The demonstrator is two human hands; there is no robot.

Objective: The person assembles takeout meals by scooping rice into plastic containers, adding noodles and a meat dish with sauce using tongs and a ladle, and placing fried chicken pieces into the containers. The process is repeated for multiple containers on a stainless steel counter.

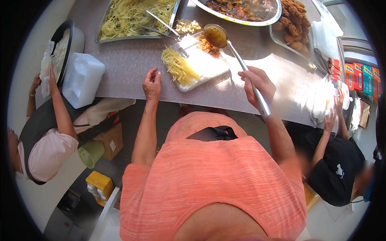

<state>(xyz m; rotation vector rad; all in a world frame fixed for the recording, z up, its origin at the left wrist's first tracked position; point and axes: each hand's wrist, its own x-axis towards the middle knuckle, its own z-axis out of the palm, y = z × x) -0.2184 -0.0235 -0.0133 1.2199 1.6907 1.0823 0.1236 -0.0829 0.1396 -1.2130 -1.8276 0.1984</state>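
Observation:
My right hand (259, 86) grips the long handle of a metal ladle (236, 51). Its brown, sauce-coated bowl hangs over a far corner of the compartment meal tray (209, 77), by a portion of reddish-brown stew (207, 47). White rice (201, 62) fills the tray's brightly lit middle, and pale yellow potato shreds (181, 68) heap over its left side. A further portion of pale food (187, 26) shows at the tray's far end. Left of the tray, my left hand (152, 83) hovers near the table edge, empty, its fingers loosely bent and the thumb apart.
Beyond stand a pan of potato shreds (132, 20) with metal tongs (164, 21), a basin of stew (245, 10) and a tray of fried chicken (292, 24). At left, a co-worker (52, 148) holds a container by the rice tub (60, 52); another person (337, 160) handles white bags at right.

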